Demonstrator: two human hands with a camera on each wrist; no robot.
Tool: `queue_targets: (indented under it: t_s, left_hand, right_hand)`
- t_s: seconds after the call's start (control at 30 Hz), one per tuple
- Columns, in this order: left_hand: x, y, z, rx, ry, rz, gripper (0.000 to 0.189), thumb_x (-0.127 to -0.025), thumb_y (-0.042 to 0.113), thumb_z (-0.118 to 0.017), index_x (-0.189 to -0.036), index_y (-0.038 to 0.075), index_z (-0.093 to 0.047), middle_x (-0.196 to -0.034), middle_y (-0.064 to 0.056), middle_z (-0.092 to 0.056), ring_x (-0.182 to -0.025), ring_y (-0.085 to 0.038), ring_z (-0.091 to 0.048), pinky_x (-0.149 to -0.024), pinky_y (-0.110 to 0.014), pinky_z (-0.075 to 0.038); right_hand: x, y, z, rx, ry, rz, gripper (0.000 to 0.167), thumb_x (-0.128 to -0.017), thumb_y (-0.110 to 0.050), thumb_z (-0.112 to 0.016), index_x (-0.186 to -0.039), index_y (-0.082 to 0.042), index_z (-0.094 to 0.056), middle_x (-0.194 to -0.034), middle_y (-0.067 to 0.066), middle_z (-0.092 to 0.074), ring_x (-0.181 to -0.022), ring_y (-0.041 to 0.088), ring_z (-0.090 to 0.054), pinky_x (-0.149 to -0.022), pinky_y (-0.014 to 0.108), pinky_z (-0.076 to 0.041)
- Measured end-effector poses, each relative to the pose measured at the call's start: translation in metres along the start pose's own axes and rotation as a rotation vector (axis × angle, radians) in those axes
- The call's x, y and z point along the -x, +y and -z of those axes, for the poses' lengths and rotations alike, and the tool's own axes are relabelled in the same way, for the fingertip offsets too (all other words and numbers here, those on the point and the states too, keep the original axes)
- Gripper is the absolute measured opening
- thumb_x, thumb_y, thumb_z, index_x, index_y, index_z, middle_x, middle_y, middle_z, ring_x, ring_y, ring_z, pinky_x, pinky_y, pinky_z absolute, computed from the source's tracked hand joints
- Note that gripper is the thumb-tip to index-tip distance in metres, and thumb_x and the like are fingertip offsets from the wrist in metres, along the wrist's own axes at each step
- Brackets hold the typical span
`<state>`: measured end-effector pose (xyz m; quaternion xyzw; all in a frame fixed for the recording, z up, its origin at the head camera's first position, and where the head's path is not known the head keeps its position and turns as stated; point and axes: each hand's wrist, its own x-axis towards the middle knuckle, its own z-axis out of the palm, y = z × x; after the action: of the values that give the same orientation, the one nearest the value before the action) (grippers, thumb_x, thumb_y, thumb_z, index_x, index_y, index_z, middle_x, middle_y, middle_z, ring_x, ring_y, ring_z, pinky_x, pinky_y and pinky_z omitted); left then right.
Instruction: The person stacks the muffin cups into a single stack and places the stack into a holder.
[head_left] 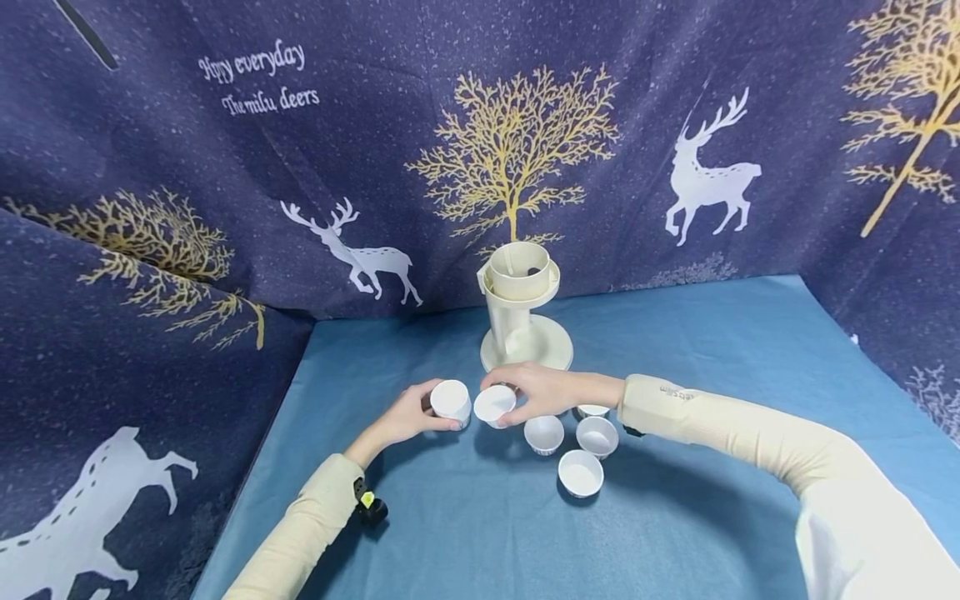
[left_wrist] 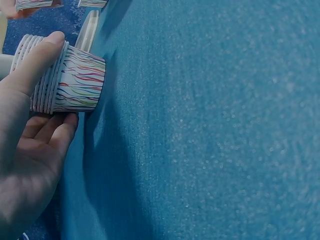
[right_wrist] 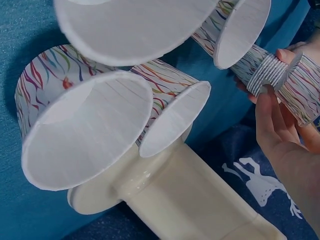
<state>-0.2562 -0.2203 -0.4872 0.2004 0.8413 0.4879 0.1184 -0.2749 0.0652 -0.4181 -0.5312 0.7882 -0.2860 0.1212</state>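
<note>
My left hand [head_left: 403,417] grips a stack of nested paper cups [head_left: 452,402], thumb across the piled rims and fingers beneath. In the left wrist view the stack [left_wrist: 80,82] shows white rims and wavy coloured stripes. Close beside it, my right hand [head_left: 542,389] holds a single paper cup [head_left: 495,405] between thumb and fingers, white inside facing up in the head view. In the right wrist view that striped cup [right_wrist: 302,92] is close to the stack [right_wrist: 264,74]. Several loose paper cups [head_left: 581,473] stand mouth up on the cloth, below the right forearm.
A cream stand [head_left: 508,321] with a round base and a ring-held open cylinder [head_left: 519,275] rises behind the hands; something small and dark is inside. Blue cloth [head_left: 420,533] covers the table. A dark curtain [head_left: 360,150] with deer and trees hangs at the back and left.
</note>
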Motion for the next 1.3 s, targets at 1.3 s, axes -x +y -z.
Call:
queue_targets:
  t_s: [1.3]
  left_hand:
    - [0.001,0.004,-0.001,0.039,-0.018,0.023,0.060,-0.077,0.005,-0.080,-0.131,0.006,-0.055,-0.123,-0.015,-0.062,-0.111,-0.028,-0.060,-0.086,-0.023,-0.051]
  right_hand:
    - [-0.012,-0.008,0.007,-0.050,0.052,0.019,0.050,-0.088,-0.029,-0.071,-0.128,-0.004,-0.054,-0.121,0.007,-0.061,-0.106,0.017,-0.058,-0.083,0.041,-0.055]
